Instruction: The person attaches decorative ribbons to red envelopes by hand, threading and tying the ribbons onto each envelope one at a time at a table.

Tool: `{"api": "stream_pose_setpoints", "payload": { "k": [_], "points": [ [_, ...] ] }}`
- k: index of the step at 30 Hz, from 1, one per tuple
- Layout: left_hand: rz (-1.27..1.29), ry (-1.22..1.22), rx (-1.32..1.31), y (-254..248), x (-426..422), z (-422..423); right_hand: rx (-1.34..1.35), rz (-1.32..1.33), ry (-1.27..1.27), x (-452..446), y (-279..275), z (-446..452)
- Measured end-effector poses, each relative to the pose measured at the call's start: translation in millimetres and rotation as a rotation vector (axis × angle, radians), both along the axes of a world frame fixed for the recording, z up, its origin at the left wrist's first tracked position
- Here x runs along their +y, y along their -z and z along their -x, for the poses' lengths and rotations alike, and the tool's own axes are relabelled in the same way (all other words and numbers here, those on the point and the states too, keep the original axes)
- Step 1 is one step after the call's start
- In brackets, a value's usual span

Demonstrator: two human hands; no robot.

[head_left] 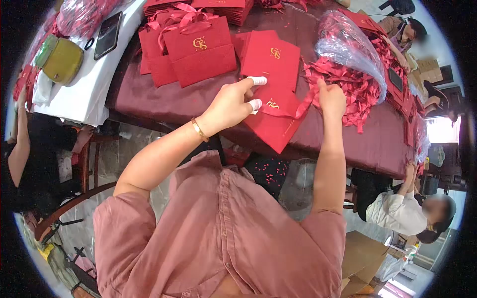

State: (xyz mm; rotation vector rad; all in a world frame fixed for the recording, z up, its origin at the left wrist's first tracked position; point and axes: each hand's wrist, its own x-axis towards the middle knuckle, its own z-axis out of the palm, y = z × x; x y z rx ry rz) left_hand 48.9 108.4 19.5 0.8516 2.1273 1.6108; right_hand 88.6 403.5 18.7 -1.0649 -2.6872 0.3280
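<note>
Red flat bag: the flat red bag (280, 67) lies on the maroon tablecloth (154, 102) in front of the person, its gold lettering (275, 53) face up. It is best worked lying flat, so that its edges do not curl or crease.
Lower red piece: another red panel (279, 130) shows beneath, one corner pointing at the person; whether it is a separate bag, the view does not settle. Squaring it with the upper one would give a steadier base.
White-capped fingers: the left hand (226, 107) has its thumb and forefinger parted in a fairly wide gap at the bag's left edge, with nothing plainly pinched between them. Light, spread pressure there suits the paper better than one hard fingertip.
Ribbon strand: a pink-red ribbon (305, 105) runs from the bag's right side towards the right hand (332, 99). Those fingers are curled in a narrow grip; whether they close on the ribbon, I cannot tell. A gentle, even pull without twist looks right, since a tug could skew the bag.
Loose ribbon heap: the tangled ribbons (355, 102) spill from the clear plastic (343, 37) just beside the right hand, so a single strand needs to be free of its neighbours.
Handled bags: bags with ribbon loops (203, 62) lie to the left, well placed beyond the forearm's sweep.
</note>
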Motion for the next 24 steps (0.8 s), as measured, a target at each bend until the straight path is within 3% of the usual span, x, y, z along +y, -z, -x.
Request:
{"api": "stream_pose_setpoints", "payload": {
  "k": [5,12,14,18,21,23,24],
  "points": [
    [0.103,-0.022,0.123,2,0,-2,0.121,-0.091,-0.021,-1,18,3],
    [0.046,-0.029,0.106,5,-2,4,0.640,0.149,-0.180,3,20,-7],
    [-0.010,-0.035,0.076,4,3,7,0.952,1.061,-0.194,-14,10,-8],
    [0.000,-0.062,0.093,5,19,14,0.693,1.173,-0.268,-54,-18,-19],
    [0.014,-0.053,0.059,5,27,19,0.463,1.097,-0.420,-74,-13,-23],
    [0.027,-0.036,0.039,6,30,21,0.447,0.760,-0.590,-84,-2,-21],
    [-0.017,-0.034,-0.008,7,31,22,0.387,0.848,-0.572,-85,0,-23]
  ]
}}
